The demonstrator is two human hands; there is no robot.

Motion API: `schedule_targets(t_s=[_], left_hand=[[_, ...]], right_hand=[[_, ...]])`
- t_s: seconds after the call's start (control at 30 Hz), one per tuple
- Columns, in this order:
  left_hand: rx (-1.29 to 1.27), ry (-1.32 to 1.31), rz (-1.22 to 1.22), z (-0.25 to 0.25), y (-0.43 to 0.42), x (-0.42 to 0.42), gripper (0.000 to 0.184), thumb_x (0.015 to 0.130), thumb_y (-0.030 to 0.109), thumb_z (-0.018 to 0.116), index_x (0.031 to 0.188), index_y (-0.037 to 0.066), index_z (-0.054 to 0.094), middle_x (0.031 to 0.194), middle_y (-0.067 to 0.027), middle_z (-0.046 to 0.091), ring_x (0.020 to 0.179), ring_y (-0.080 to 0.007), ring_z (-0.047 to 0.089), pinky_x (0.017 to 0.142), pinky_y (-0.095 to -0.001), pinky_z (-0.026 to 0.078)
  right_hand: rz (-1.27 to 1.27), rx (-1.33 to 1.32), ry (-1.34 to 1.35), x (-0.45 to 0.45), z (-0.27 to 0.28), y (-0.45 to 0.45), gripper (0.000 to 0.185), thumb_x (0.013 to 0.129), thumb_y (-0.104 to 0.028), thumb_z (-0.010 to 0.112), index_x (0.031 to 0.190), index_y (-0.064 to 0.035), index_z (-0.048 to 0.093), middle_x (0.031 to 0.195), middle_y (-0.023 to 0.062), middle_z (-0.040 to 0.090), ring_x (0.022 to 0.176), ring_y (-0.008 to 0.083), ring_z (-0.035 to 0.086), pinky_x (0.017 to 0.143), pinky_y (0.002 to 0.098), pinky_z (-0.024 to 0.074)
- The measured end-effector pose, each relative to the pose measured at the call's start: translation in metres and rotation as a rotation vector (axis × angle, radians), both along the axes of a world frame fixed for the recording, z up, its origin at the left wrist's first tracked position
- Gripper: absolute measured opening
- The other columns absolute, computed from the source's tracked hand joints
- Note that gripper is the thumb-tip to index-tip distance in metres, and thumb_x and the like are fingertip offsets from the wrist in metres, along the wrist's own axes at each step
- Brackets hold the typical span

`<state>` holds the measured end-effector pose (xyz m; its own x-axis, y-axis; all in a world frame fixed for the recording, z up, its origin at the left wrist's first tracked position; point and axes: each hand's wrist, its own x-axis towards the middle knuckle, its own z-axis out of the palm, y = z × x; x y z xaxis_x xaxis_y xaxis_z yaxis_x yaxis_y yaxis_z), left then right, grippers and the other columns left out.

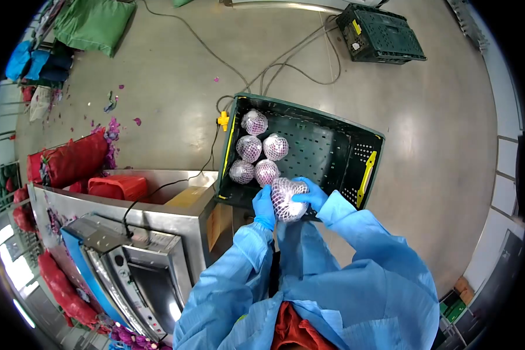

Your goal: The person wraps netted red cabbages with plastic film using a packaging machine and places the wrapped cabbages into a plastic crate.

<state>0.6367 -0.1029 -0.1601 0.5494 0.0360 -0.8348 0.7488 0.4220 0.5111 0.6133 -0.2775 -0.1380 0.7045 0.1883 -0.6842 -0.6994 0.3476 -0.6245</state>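
Note:
Between my two blue-gloved hands is a red cabbage (287, 199) in a white foam net, held just above the near edge of the crate. My left hand (263, 205) presses on its left side, and my right hand (312, 195) grips it from the right; both are closed on it. Below, the dark green crate (315, 137) holds several more netted cabbages (275, 147), grouped at its left end. A yellow latch (366, 178) shows on the crate's right wall.
Left of the crate stands a steel bench with a wrapping machine (146, 274), a red basket (118, 187) and a filled red sack (70, 160). Cables (213, 52) cross the floor beyond the crate. Another green crate (382, 36) stands at the far right.

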Motion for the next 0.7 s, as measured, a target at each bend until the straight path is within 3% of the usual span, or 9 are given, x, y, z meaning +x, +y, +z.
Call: schedule_targets(t_s=[0.07, 0.13, 0.23, 0.33, 0.4, 0.43, 0.53, 0.57, 0.7], left_hand=[[0.051, -0.032, -0.101, -0.041, -0.013, 0.016, 0.031, 0.091, 0.024, 0.058, 0.104, -0.003, 0.064, 0.099, -0.0076, 0.065, 0.088, -0.0148, 0.058, 0.080, -0.0282, 0.047], [0.186, -0.258, -0.201, -0.069, -0.023, 0.029, 0.039, 0.091, 0.025, 0.058, 0.120, -0.001, 0.057, 0.114, -0.0093, 0.061, 0.106, -0.0167, 0.054, 0.093, -0.0280, 0.041], [0.463, -0.468, -0.540, -0.102, -0.018, 0.050, 0.043, 0.086, 0.022, 0.061, 0.124, 0.004, 0.053, 0.122, -0.0141, 0.054, 0.111, -0.0261, 0.052, 0.094, -0.0338, 0.041], [0.791, -0.618, -0.998, -0.142, -0.018, 0.070, 0.053, 0.080, 0.021, 0.064, 0.130, 0.014, 0.049, 0.133, -0.0154, 0.043, 0.119, -0.0327, 0.044, 0.095, -0.0405, 0.041], [0.986, -0.659, -1.355, -0.129, -0.029, 0.089, 0.063, 0.075, 0.023, 0.068, 0.134, 0.022, 0.046, 0.140, -0.0142, 0.033, 0.125, -0.0337, 0.037, 0.096, -0.0428, 0.040], [0.999, -0.693, -1.474, -0.138, -0.035, 0.092, 0.070, 0.073, 0.025, 0.068, 0.137, 0.028, 0.040, 0.145, -0.0133, 0.026, 0.131, -0.0369, 0.028, 0.097, -0.0499, 0.036], [1.092, -0.853, -1.594, -0.171, -0.042, 0.092, 0.072, 0.072, 0.026, 0.068, 0.138, 0.027, 0.039, 0.146, -0.0132, 0.026, 0.134, -0.0380, 0.023, 0.098, -0.0550, 0.033], [1.095, -0.774, -1.640, -0.181, -0.042, 0.092, 0.073, 0.072, 0.027, 0.068, 0.138, 0.026, 0.038, 0.148, -0.0131, 0.023, 0.136, -0.0375, 0.019, 0.099, -0.0584, 0.029], [1.230, -0.949, -1.702, -0.213, -0.020, 0.078, 0.074, 0.071, 0.028, 0.067, 0.139, 0.027, 0.037, 0.148, -0.0125, 0.023, 0.136, -0.0377, 0.020, 0.101, -0.0575, 0.026]], right_hand=[[-0.209, 0.185, 0.027, 0.005, -0.058, -0.020, 0.051, 0.072, -0.005, 0.074, 0.117, -0.0013, 0.050, 0.107, 0.0111, 0.060, 0.101, 0.0209, 0.058, 0.092, 0.0356, 0.0451], [-0.323, 0.149, 0.018, 0.023, -0.085, -0.038, 0.045, 0.074, -0.007, 0.072, 0.114, -0.0022, 0.052, 0.105, 0.0113, 0.061, 0.098, 0.0233, 0.060, 0.088, 0.0385, 0.0480], [-0.511, 0.083, 0.072, 0.053, -0.134, -0.065, 0.042, 0.076, -0.011, 0.070, 0.112, -0.0013, 0.052, 0.101, 0.0123, 0.062, 0.092, 0.0275, 0.063, 0.077, 0.0431, 0.0538], [-0.595, 0.015, 0.038, 0.088, -0.181, -0.087, 0.051, 0.075, -0.013, 0.072, 0.118, -0.0006, 0.047, 0.109, 0.0163, 0.060, 0.096, 0.0311, 0.062, 0.079, 0.0491, 0.0541], [-0.589, 0.023, 0.094, 0.103, -0.208, -0.096, 0.059, 0.075, -0.019, 0.074, 0.123, -0.0022, 0.044, 0.114, 0.0168, 0.057, 0.099, 0.0331, 0.061, 0.080, 0.0530, 0.0532], [-0.573, 0.052, 0.119, 0.112, -0.222, -0.100, 0.061, 0.075, -0.022, 0.073, 0.126, -0.0034, 0.044, 0.118, 0.0165, 0.056, 0.102, 0.0337, 0.060, 0.081, 0.0542, 0.0524], [-0.567, 0.259, 0.250, 0.131, -0.252, -0.099, 0.068, 0.076, -0.032, 0.071, 0.131, -0.0062, 0.042, 0.126, 0.0158, 0.053, 0.110, 0.0355, 0.055, 0.087, 0.0587, 0.0468], [-0.577, 0.349, 0.302, 0.134, -0.258, -0.097, 0.070, 0.076, -0.036, 0.070, 0.133, -0.0070, 0.041, 0.128, 0.0156, 0.051, 0.113, 0.0362, 0.053, 0.090, 0.0602, 0.0445], [-0.608, 0.411, 0.260, 0.140, -0.266, -0.074, 0.080, 0.073, -0.048, 0.067, 0.136, -0.0086, 0.038, 0.135, 0.0161, 0.045, 0.122, 0.0379, 0.045, 0.097, 0.0619, 0.0372]])
